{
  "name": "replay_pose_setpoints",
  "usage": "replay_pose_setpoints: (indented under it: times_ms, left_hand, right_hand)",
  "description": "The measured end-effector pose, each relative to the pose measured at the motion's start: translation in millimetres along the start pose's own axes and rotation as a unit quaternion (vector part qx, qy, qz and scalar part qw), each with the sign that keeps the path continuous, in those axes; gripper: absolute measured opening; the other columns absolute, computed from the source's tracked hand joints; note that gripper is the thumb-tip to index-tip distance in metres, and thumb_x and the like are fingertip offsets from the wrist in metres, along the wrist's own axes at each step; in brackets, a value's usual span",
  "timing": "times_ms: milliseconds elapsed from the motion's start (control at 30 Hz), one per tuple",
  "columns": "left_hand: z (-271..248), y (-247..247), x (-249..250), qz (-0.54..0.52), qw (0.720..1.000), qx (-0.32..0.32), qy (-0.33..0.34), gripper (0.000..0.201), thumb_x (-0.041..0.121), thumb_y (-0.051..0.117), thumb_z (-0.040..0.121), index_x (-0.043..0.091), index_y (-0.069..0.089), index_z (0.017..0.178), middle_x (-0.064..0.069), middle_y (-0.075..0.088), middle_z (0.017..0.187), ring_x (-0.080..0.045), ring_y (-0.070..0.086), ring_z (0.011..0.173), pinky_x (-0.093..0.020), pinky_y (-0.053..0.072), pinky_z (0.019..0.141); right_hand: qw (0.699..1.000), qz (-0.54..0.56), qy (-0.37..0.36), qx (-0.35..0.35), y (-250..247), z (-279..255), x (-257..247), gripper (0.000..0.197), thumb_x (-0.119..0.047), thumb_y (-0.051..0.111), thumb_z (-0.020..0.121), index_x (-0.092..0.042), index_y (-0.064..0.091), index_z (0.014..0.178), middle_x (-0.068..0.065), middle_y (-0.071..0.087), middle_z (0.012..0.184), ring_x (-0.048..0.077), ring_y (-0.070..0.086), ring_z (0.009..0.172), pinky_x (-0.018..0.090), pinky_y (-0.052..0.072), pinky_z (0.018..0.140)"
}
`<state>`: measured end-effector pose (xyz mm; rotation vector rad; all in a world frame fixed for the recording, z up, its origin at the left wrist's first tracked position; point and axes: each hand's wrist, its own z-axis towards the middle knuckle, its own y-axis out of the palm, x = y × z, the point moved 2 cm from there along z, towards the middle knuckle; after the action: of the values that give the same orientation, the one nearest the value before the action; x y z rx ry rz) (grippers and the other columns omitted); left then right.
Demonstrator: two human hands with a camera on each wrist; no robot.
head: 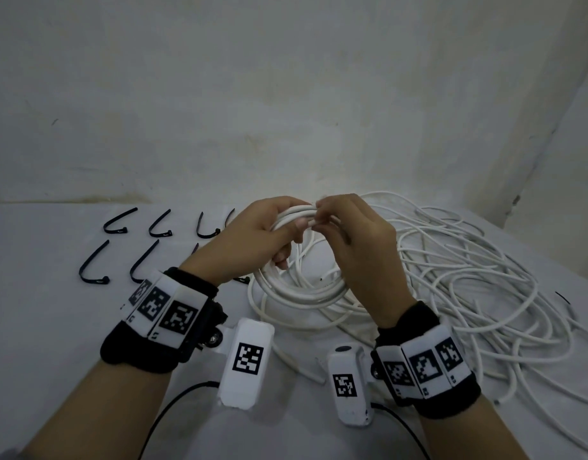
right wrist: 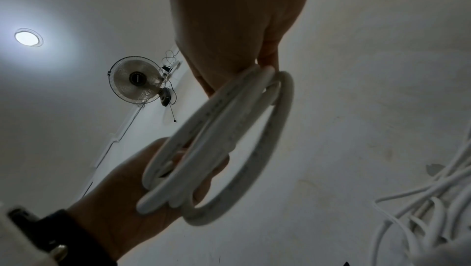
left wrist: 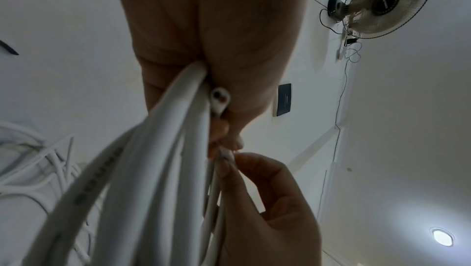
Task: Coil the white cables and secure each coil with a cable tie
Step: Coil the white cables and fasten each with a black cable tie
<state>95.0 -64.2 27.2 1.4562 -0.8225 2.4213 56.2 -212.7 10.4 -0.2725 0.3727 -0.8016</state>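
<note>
Cable coil (head: 296, 260) hangs above the middle of the table (head: 37, 327), my left hand (head: 253, 240) curled round its top so the loops stay stacked. My right hand (head: 355, 240) pinches the loose end against the bundle, I judge to tuck it. Cable ties (head: 120, 224) wait near the far left edge, loose cables (head: 468, 270) toward the right.

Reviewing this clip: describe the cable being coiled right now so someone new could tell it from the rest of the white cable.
On the grey table, right of the black cable ties, both hands meet above the cable heap. The coil hangs between them, gripped by the left hand and pinched by the right hand. Unlike the loose tangle, its turns lie together in one ring.
</note>
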Motion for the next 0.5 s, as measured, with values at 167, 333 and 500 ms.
replay_pose_setpoints:
  times_ms: [167, 333, 500]
  left_hand:
    - [-0.9, -2.5, 2.1, 0.014, 1.0, -0.004, 0.002, 0.023, 0.016, 0.05, 0.097, 0.014, 0.062, 0.116, -0.002, 0.056, 0.075, -0.011, 0.053, 0.047, -0.038, 0.057, 0.062]
    - [-1.2, -7.3, 4.1, 0.024, 0.999, 0.02, 0.014, 0.022, 0.013, 0.052, 0.096, 0.014, 0.063, 0.115, 0.001, 0.053, 0.066, -0.011, 0.046, 0.047, -0.023, 0.045, 0.049]
    - [-0.4, -2.1, 5.1, 0.006, 0.999, 0.027, 0.029, 0.022, 0.013, 0.053, 0.096, 0.015, 0.063, 0.116, 0.005, 0.053, 0.063, -0.012, 0.045, 0.047, -0.023, 0.042, 0.047]
  right_hand:
    - [0.996, 0.056, 0.057, 0.037, 2.2, -2.6, 4.2, 0.007, 0.003, 0.067, 0.081, 0.0, 0.061, 0.084, 0.011, 0.068, 0.09, 0.015, 0.062, 0.082, 0.026, 0.052, 0.069]
    - [0.985, 0.124, 0.114, 0.029, 1.1, -1.5, 5.8, 0.012, -0.006, 0.071, 0.08, -0.01, 0.064, 0.089, 0.005, 0.068, 0.1, 0.012, 0.065, 0.086, 0.019, 0.052, 0.069]
    - [0.907, 0.312, 0.284, 0.005, 0.7, 2.8, 0.8, 0.017, -0.023, 0.064, 0.089, -0.016, 0.048, 0.09, 0.003, 0.067, 0.083, 0.021, 0.065, 0.06, 0.033, 0.054, 0.052]
